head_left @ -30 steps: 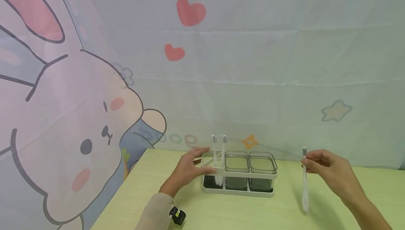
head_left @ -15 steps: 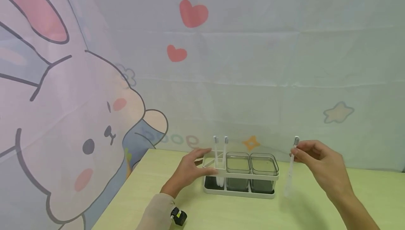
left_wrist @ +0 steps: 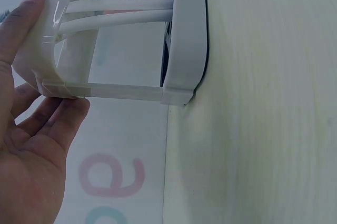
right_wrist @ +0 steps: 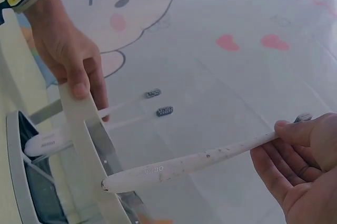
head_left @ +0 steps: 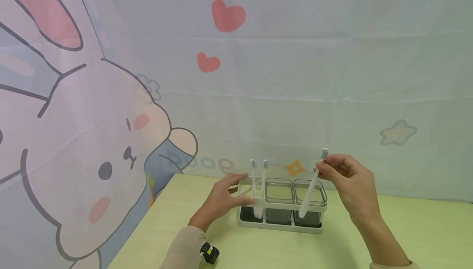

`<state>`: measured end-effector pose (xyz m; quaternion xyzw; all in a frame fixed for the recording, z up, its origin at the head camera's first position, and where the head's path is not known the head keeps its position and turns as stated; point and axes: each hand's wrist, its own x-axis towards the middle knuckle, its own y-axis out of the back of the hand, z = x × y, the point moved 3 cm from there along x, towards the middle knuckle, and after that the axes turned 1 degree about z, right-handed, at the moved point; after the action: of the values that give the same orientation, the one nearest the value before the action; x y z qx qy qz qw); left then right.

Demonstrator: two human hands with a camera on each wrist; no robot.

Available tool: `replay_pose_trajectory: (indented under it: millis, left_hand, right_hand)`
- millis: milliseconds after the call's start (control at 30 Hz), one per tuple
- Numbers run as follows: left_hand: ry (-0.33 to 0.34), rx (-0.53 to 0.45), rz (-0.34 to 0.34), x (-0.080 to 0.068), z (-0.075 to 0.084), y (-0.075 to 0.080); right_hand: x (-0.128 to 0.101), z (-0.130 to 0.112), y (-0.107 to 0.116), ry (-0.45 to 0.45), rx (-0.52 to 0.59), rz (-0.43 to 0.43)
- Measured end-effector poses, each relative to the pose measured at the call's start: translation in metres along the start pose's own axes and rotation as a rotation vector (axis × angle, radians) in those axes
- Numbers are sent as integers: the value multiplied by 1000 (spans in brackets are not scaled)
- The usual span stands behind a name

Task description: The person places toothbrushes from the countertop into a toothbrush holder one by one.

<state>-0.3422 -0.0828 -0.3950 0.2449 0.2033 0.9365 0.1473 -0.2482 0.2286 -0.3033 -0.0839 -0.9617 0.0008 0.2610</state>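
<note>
A white toothbrush holder (head_left: 282, 205) with a dark base stands on the table. My left hand (head_left: 219, 199) grips its left end, thumb on the front rail and fingers behind. Two white toothbrushes (left_wrist: 121, 4) stand in that left compartment, grey bristles up. My right hand (head_left: 351, 185) pinches another white toothbrush (right_wrist: 179, 169) at the neck, just below the head. Its handle slants down and left, and in the head view the lower end overlaps the holder's right compartment. Dark specks and small lettering show on this handle in the right wrist view.
Two clear square cups, a middle cup (head_left: 279, 195) and a right cup (head_left: 320, 197), sit in the holder. The light green-yellow table (head_left: 269, 252) ends at a cloth backdrop (head_left: 281, 76) printed with a rabbit and hearts. A small black device (head_left: 210, 253) is at the left sleeve.
My right hand has carried its toothbrush left and slightly up, from right of the holder to in front of its right cup, and the brush has tilted. The left hand keeps its hold.
</note>
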Motion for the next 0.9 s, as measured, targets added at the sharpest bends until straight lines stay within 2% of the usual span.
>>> replay_pose_trajectory:
  millis: [400, 700, 900]
  left_hand:
    - [-4, -2, -9, 1, 0, -1]
    - [-6, 4, -7, 0, 0, -1]
    - [-1, 26, -9, 0, 0, -1]
  right_hand:
    - [7, 4, -37, 31, 143, 99]
    - [10, 6, -57, 8, 138, 143]
    - [11, 6, -67, 27, 149, 161]
